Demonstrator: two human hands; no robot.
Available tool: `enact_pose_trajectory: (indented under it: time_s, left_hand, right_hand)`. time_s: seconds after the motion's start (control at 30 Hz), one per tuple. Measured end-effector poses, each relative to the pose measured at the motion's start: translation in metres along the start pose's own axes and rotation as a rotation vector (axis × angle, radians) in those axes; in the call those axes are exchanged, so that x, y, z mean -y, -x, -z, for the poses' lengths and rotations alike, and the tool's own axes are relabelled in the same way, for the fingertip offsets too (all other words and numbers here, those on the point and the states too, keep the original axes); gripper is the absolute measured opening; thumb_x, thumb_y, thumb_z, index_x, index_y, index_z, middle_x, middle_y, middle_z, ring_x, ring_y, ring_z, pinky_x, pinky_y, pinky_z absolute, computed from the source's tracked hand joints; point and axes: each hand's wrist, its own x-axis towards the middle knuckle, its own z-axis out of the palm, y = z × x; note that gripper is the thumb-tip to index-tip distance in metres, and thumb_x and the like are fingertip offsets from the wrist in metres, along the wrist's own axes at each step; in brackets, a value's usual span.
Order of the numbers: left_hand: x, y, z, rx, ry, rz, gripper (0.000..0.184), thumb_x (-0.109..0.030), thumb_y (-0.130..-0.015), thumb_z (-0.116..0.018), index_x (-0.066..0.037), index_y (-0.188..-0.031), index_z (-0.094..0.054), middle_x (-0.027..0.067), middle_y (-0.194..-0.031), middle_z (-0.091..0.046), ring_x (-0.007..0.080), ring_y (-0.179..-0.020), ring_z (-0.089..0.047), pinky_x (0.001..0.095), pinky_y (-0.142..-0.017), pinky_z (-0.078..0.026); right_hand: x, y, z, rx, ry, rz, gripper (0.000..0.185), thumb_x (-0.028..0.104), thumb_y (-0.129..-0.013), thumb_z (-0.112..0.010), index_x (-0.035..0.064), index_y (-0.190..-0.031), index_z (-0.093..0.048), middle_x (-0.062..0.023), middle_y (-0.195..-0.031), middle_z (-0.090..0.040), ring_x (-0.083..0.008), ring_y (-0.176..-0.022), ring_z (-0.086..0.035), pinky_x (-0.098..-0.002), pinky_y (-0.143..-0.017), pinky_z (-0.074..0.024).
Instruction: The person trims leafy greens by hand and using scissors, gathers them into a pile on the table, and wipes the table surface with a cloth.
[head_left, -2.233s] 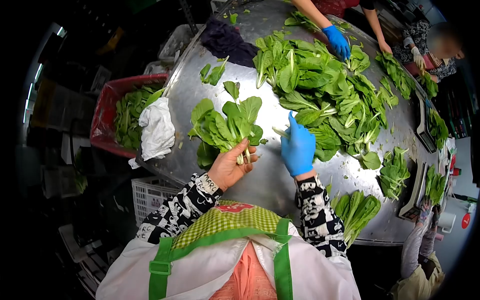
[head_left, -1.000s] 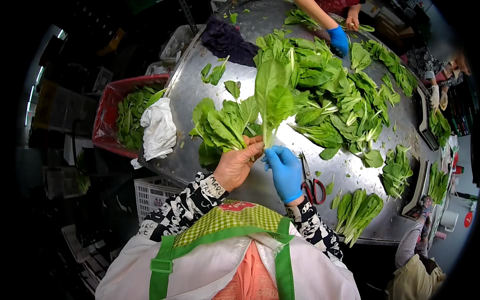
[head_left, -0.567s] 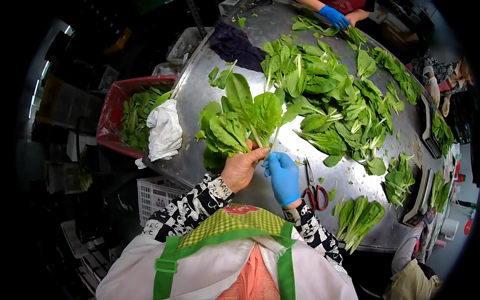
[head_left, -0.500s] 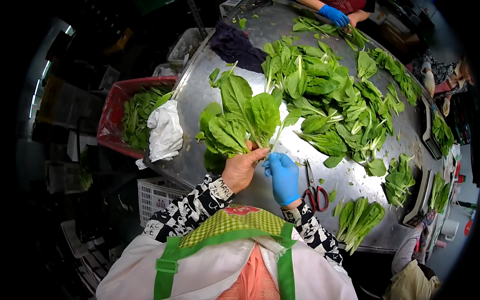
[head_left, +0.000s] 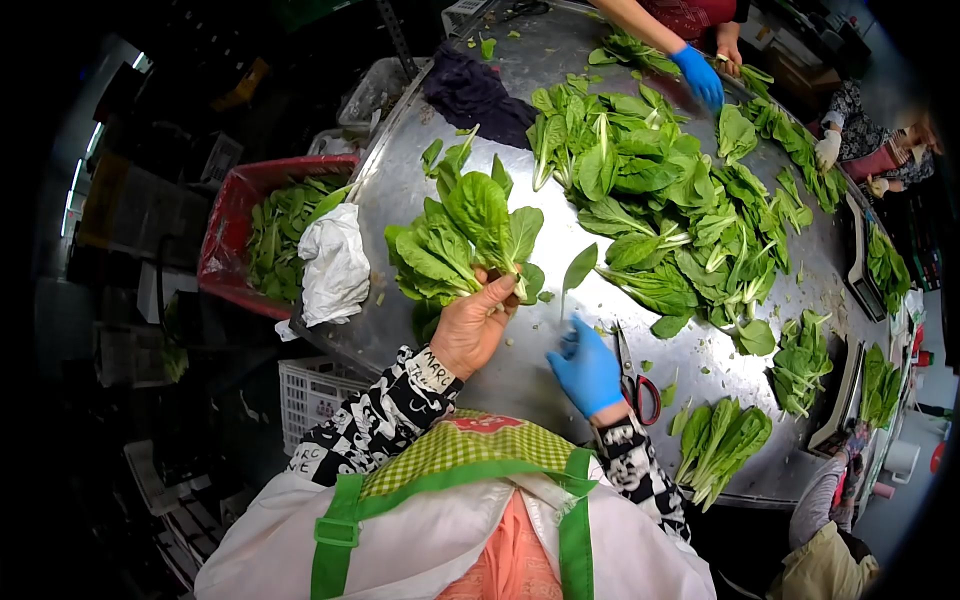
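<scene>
My bare left hand (head_left: 472, 335) is closed around the base of a bunch of leafy greens (head_left: 480, 222), leaves fanned up and away from me. My right hand (head_left: 587, 372), in a blue glove, is to the right of the bunch, thumb and fingers apart. A single loose leaf (head_left: 579, 268) is just beyond its fingertips, its thin stem pointing down towards them; whether the leaf lies on the metal or is in the air I cannot tell. Scissors (head_left: 640, 385) with red-and-black handles lie immediately right of that hand.
A large heap of greens (head_left: 660, 200) covers the metal table (head_left: 520, 365) beyond. Another bunch (head_left: 722, 445) lies near right. At left are a white crumpled bag (head_left: 333, 265), a red leaf-filled crate (head_left: 225, 235) and a dark cloth (head_left: 475, 98). A co-worker's blue-gloved hand (head_left: 700, 78) reaches in opposite.
My right hand has come away from the bunch, moving right and towards me, and the single leaf is now separate. The bunch has shifted slightly left. The co-worker's gloved hand has moved towards the heap.
</scene>
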Motion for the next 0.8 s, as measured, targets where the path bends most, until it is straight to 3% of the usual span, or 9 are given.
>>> enact_pose_trajectory:
  time_s: [0.03,0.1,0.13,0.2,0.37,0.63,0.73,0.8]
  left_hand:
    - [0.001,0.000,0.002,0.018,-0.025,-0.015,0.021,0.000,-0.080,-0.064,-0.014,-0.089,-0.053,0.0008,-0.095,-0.060,0.0127,-0.090,-0.056,0.0281,-0.080,-0.043]
    - [0.002,-0.001,0.002,0.036,-0.042,-0.029,0.021,-0.001,-0.081,-0.064,-0.014,-0.092,-0.053,0.0005,-0.096,-0.060,0.0125,-0.090,-0.056,0.0282,-0.080,-0.043]
    - [0.001,-0.001,0.000,0.029,-0.097,-0.026,0.021,0.000,-0.081,-0.063,-0.013,-0.093,-0.053,0.0001,-0.096,-0.059,0.0127,-0.089,-0.056,0.0289,-0.079,-0.044]
    - [0.003,-0.002,-0.001,0.025,-0.148,-0.017,0.021,0.001,-0.082,-0.062,-0.013,-0.094,-0.053,-0.0004,-0.096,-0.059,0.0128,-0.088,-0.056,0.0295,-0.078,-0.044]
    - [0.010,-0.007,-0.006,0.080,-0.246,-0.084,0.021,-0.004,-0.083,-0.062,-0.007,-0.103,-0.055,0.0027,-0.097,-0.059,0.0130,-0.088,-0.057,0.0274,-0.080,-0.046]
    - [0.006,-0.010,-0.015,0.090,-0.210,-0.231,0.017,-0.001,-0.083,-0.061,-0.004,-0.099,-0.057,0.0036,-0.097,-0.059,0.0128,-0.087,-0.058,0.0247,-0.081,-0.047]
    - [0.007,-0.010,-0.017,0.109,-0.253,-0.284,0.015,-0.001,-0.083,-0.061,-0.004,-0.098,-0.058,0.0029,-0.093,-0.060,0.0114,-0.085,-0.058,0.0240,-0.079,-0.047]
    - [0.008,-0.008,-0.021,0.063,-0.324,-0.321,0.014,-0.002,-0.083,-0.063,-0.004,-0.096,-0.058,0.0015,-0.089,-0.060,0.0097,-0.080,-0.057,0.0227,-0.076,-0.046]
  right_hand:
    - [-0.003,0.010,0.012,-0.066,0.295,0.085,0.058,0.017,-0.069,-0.072,-0.0018,-0.118,-0.048,-0.0152,-0.087,-0.060,-0.0268,-0.076,-0.060,-0.0353,-0.068,-0.0490]
    - [-0.006,0.028,0.040,-0.112,0.469,-0.056,0.072,0.021,-0.065,-0.075,0.0000,-0.126,-0.042,-0.0174,-0.090,-0.059,-0.0325,-0.078,-0.059,-0.0406,-0.068,-0.0479]
    - [-0.015,0.037,0.047,-0.110,0.473,-0.056,0.072,0.021,-0.065,-0.075,0.0000,-0.126,-0.042,-0.0174,-0.090,-0.059,-0.0325,-0.078,-0.059,-0.0406,-0.068,-0.0479]
    - [-0.028,0.056,0.059,-0.121,0.684,-0.252,0.073,0.024,-0.065,-0.075,-0.0006,-0.126,-0.042,-0.0180,-0.089,-0.059,-0.0343,-0.077,-0.058,-0.0417,-0.066,-0.0471]
    - [-0.036,0.073,0.059,-0.101,0.655,-0.268,0.076,0.024,-0.066,-0.073,-0.0030,-0.128,-0.039,-0.0175,-0.085,-0.057,-0.0335,-0.074,-0.057,-0.0417,-0.065,-0.0456]
    - [-0.044,0.075,0.064,-0.026,0.586,-0.192,0.073,0.017,-0.068,-0.069,-0.0041,-0.129,-0.036,-0.0195,-0.084,-0.056,-0.0341,-0.073,-0.057,-0.0409,-0.064,-0.0459]
    - [-0.034,0.074,0.060,-0.082,0.534,-0.254,0.071,0.010,-0.066,-0.068,-0.0035,-0.129,-0.038,-0.0230,-0.085,-0.056,-0.0383,-0.075,-0.056,-0.0426,-0.066,-0.0464]
    - [-0.035,0.069,0.058,-0.028,0.552,-0.294,0.071,0.012,-0.069,-0.069,-0.0036,-0.130,-0.037,-0.0175,-0.082,-0.059,-0.0300,-0.071,-0.059,-0.0354,-0.065,-0.0477]
